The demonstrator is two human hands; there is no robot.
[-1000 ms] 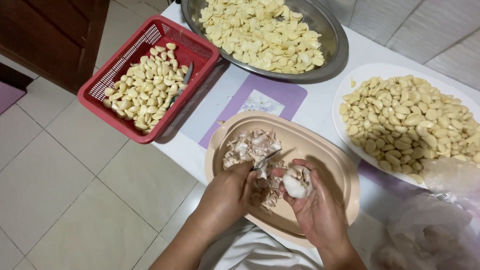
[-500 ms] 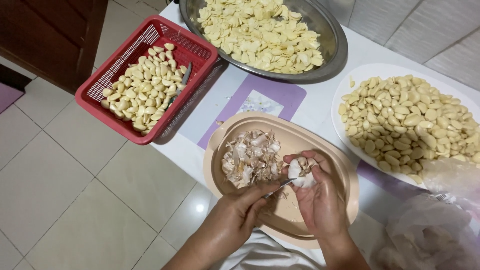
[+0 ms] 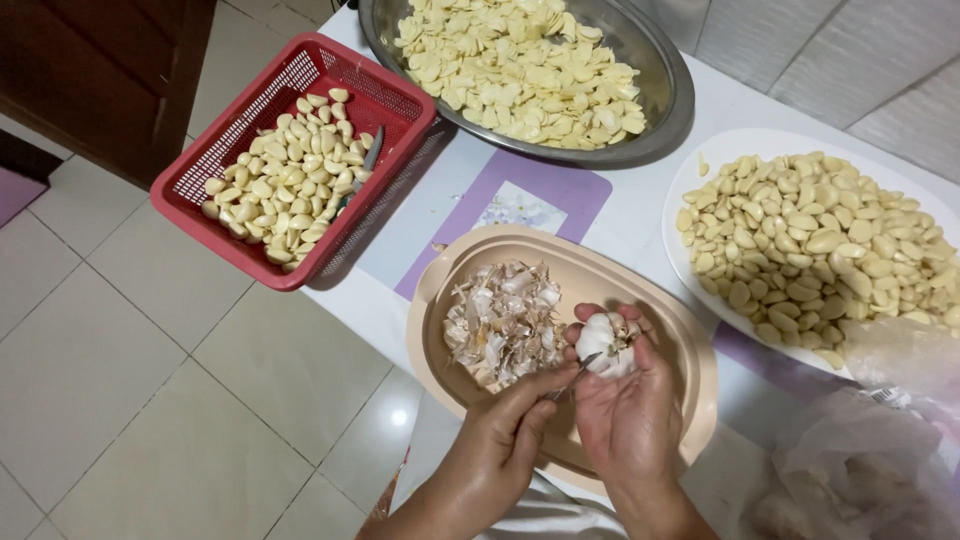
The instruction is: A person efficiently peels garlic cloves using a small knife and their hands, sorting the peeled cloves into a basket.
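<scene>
Right hand [image 3: 628, 415] cupped the garlic bulb [image 3: 604, 340] over the beige tray [image 3: 690, 400], fingers curled tight around it. Left hand [image 3: 505, 440] pinched a small knife [image 3: 572, 378], tip at the bulb's 7 o'clock. Peel pile [image 3: 503, 320] sat at the bulb's 9 o'clock. Best practice, I judged: shallow cut at the root, blade angled away from my thumb, skins dropped on the tray.

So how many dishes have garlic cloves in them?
3: the red plastic mesh basket at left, the round metal bowl at top, the white oval plate at right. None look hidden.
</scene>
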